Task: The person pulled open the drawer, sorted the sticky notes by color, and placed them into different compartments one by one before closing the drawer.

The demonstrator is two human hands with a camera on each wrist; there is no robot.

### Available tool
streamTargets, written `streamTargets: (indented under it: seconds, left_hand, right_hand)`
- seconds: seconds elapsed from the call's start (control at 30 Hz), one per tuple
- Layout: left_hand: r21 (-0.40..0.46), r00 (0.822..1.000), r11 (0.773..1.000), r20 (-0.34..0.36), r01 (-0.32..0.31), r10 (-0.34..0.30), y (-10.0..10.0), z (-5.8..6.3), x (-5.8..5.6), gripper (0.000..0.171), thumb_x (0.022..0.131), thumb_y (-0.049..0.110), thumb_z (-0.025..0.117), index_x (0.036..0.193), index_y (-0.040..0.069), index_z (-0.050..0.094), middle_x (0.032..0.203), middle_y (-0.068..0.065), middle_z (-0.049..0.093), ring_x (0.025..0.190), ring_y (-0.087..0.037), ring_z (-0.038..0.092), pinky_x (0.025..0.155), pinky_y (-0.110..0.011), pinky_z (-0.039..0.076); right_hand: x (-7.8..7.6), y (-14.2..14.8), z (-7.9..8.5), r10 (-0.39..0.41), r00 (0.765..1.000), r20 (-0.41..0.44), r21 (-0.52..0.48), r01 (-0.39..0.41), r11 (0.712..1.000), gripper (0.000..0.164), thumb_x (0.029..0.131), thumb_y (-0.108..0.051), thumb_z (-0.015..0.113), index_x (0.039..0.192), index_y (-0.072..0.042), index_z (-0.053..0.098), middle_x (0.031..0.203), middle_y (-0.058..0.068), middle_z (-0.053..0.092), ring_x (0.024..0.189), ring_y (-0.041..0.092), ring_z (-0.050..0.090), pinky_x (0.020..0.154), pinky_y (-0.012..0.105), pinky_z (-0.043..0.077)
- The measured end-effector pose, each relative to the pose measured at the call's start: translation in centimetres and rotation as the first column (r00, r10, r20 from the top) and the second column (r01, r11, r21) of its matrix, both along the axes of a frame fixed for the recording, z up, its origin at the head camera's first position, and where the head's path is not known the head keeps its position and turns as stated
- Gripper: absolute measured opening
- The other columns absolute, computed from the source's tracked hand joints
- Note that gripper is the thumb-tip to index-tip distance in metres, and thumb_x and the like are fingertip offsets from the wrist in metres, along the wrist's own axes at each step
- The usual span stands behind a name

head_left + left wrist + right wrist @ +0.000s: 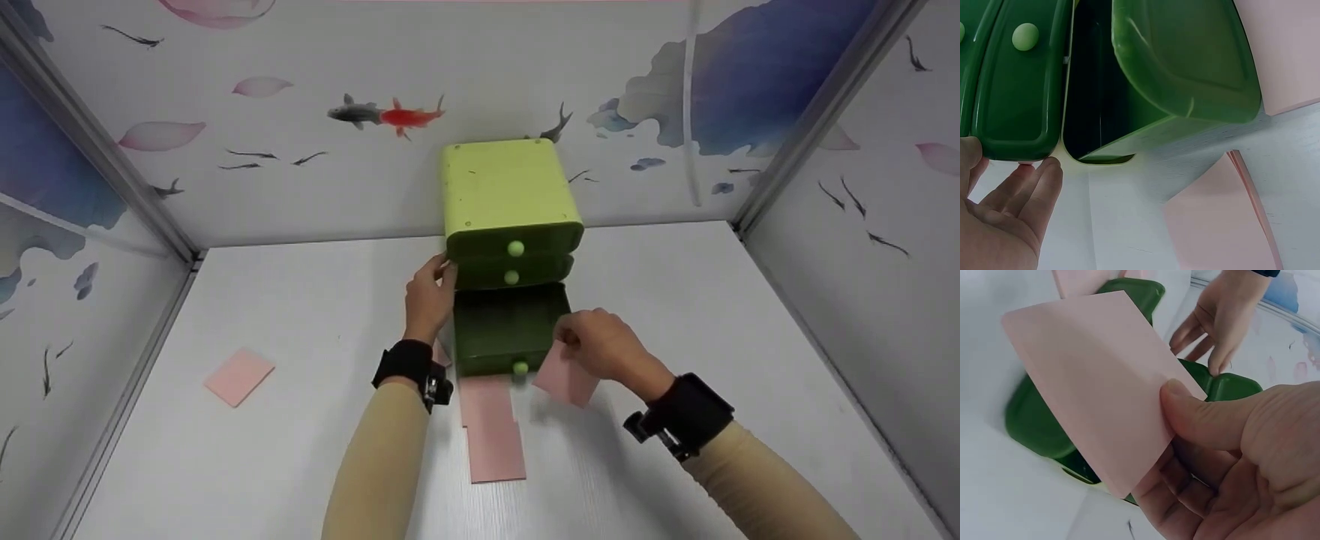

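A small chest of drawers (510, 184), light green with dark green fronts, stands against the back wall. Its bottom drawer (510, 330) is pulled out and looks empty; the middle drawer (1022, 95) sticks out slightly. My left hand (431, 296) rests at the chest's left side, its thumb and fingertips (1050, 166) touching the edge of the middle drawer. Between thumb and fingers, my right hand (604, 345) pinches a pink paper pad (1095, 382) by one end, beside the open drawer's right front corner.
Two overlapping pink pads (495, 450) lie in front of the bottom drawer. Another pad (1219, 214) lies close to the chest's left side, mostly hidden by my left wrist in the head view. Farther left on the white table (322, 405) is a separate pink pad (240, 376).
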State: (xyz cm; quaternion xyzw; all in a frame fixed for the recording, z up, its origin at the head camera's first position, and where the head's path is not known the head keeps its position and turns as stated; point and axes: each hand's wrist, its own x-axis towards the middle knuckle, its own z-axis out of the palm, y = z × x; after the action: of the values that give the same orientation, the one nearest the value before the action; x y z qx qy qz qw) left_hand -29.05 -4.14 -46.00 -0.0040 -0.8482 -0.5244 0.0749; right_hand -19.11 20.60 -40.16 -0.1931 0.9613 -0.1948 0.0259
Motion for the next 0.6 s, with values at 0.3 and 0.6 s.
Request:
streamTargets:
  seconds: [0.3, 0.6]
  left_hand:
    - [0.002, 1.0, 1.0, -0.012, -0.001, 0.001, -0.2, -0.1, 0.0, 0.04, 0.104, 0.032, 0.047, 0.139, 0.015, 0.054, 0.133, -0.011, 0.062, 0.11, -0.025, 0.066, 0.09, -0.041, 0.053]
    - [0.003, 1.0, 1.0, -0.011, -0.008, 0.008, -0.2, -0.1, -0.3, 0.04, 0.103, 0.032, 0.047, 0.139, 0.016, 0.055, 0.133, -0.01, 0.063, 0.11, -0.024, 0.067, 0.09, -0.04, 0.054]
  right_hand:
    - [-3.1, -1.4, 1.8, -0.041, 0.997, -0.072, 0.019, 0.043, 0.999, 0.016, 0.088, 0.002, 0.064, 0.096, -0.008, 0.072, 0.092, 0.012, 0.071, 0.084, 0.03, 0.066, 0.074, 0.046, 0.054]
    - [-5.8, -2.8, 0.4, -0.061, 0.988, -0.144, -0.006, 0.06, 0.998, 0.016, 0.09, -0.006, 0.067, 0.103, -0.01, 0.075, 0.101, 0.012, 0.074, 0.091, 0.033, 0.069, 0.078, 0.048, 0.056]
